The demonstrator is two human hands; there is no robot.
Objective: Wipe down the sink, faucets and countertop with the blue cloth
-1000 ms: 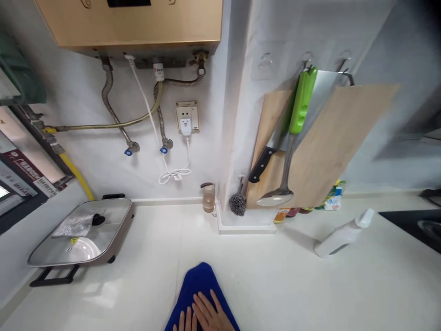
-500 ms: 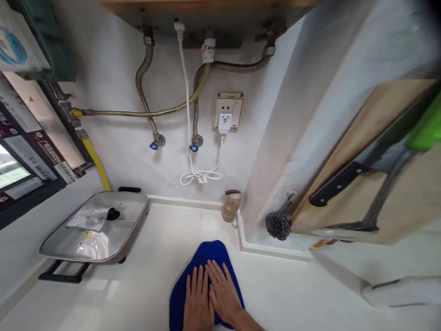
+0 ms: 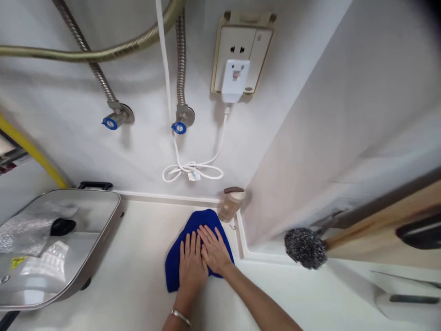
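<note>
Plainly, the deep-blue, soft-looking fabric cloth (image 3: pixel 173 265) lies on the glossy white surface (image 3: pixel 138 280), directly beneath the person's 2 hands. The left hand (image 3: pixel 192 264) and the right hand (image 3: pixel 216 252) rest palm down on it, side by side and touching along their inner edges, fingertips pointing toward the pale wall (image 3: pixel 144 151). Both hands are spread flat, fingers straight and only slightly parted; neither curls around anything, and the cloth simply lies under them. Blue fabric shows past the fingertips, in a wide margin left of the left hand and in a narrower strip right of the right hand. A silver-coloured metal bracelet (image 3: pixel 181 317) circles the left wrist.

Near the cloth's far right edge, a small see-through, brownish cup with a dark brown top piece (image 3: pixel 231 206) stands by the wall's corner; whether it touches the cloth, I cannot tell. Above, a thin white cord tied in loops (image 3: pixel 193 170) hangs against the wall, below 2 metal valves with blue handles (image 3: pixel 117 117). Well apart on the left sits a wide rectangular pan with a glass lid (image 3: pixel 93 262); on the right hangs a round, grey steel-wool scrubber (image 3: pixel 305 248).
</note>
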